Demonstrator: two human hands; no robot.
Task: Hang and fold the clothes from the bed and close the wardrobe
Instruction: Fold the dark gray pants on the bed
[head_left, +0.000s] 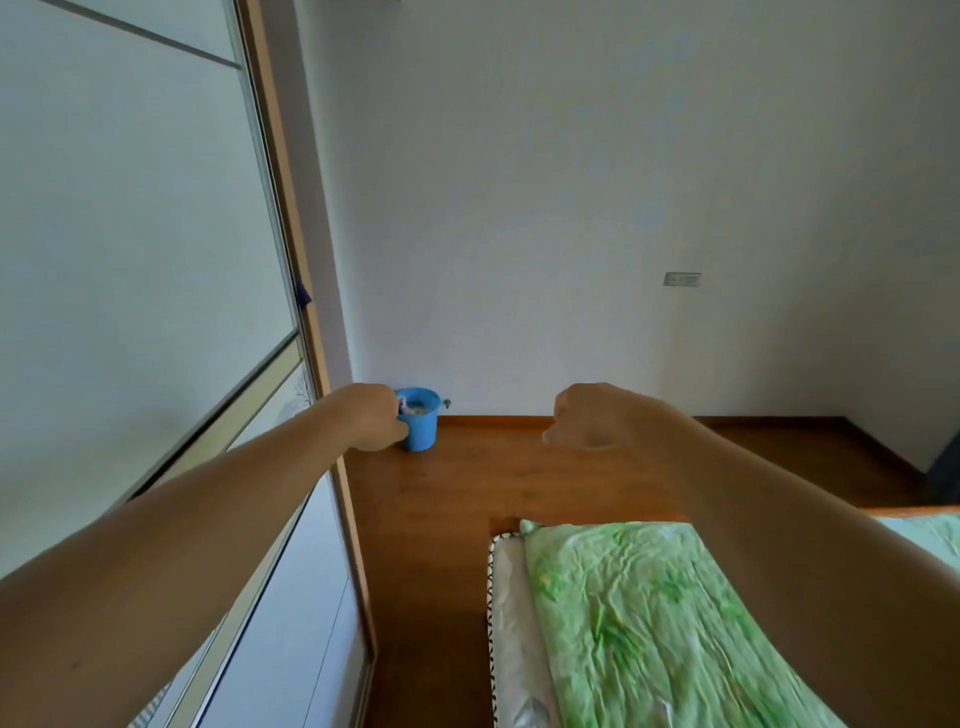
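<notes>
wardrobe door (156, 234) has its upright edge just beside the left hand (371, 415), the nearer one. right hand (587, 421) is clenched, holding nothing. left fingers are curled, but their grasp cannot be told.

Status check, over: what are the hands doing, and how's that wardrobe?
Left hand curled beside wardrobe door edge, grip unclear. Right hand fisted, empty. Door looks closed; dark blue scrap pokes out at its edge.

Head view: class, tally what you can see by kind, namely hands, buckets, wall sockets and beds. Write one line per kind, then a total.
hands: 2 (left hand, right hand)
blue bucket: 1
wall socket: 1
bed, green cover: 1
Total: 5
</notes>
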